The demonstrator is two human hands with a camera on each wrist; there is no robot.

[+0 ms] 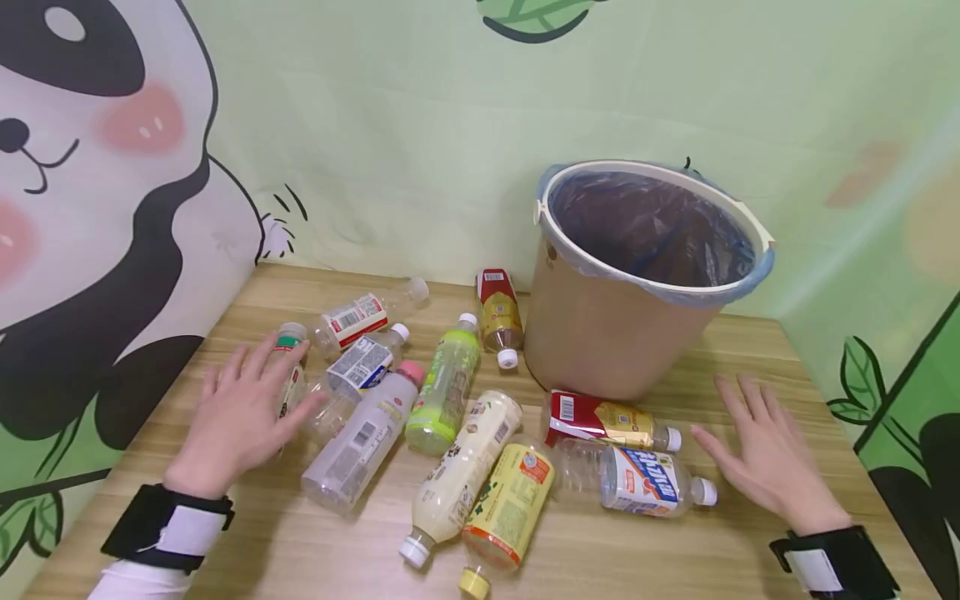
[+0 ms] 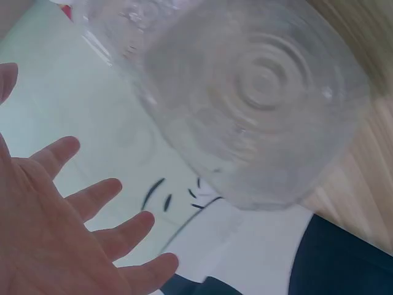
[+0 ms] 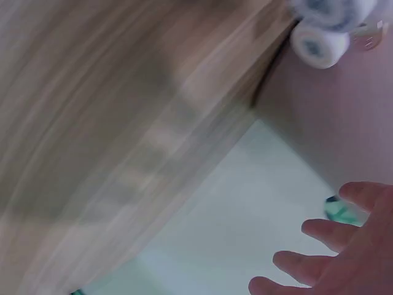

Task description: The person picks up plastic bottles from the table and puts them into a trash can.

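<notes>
My left hand is spread over the left end of the table, its fingers overlapping a clear bottle with a green band in the head view. In the left wrist view a clear plastic bottle's round base looms beyond the straight fingers. On the right side, my right hand has its fingers extended and holds nothing. Nearest to it lie a clear bottle with a blue-and-white label and a red-and-gold labelled bottle. Their white caps show in the right wrist view.
A tan bin lined with a bluish bag stands at the back right. Between the hands lie a pink-capped bottle, a green bottle, a cream bottle, a yellow-labelled bottle and several others. A panda-print backdrop rises behind the table.
</notes>
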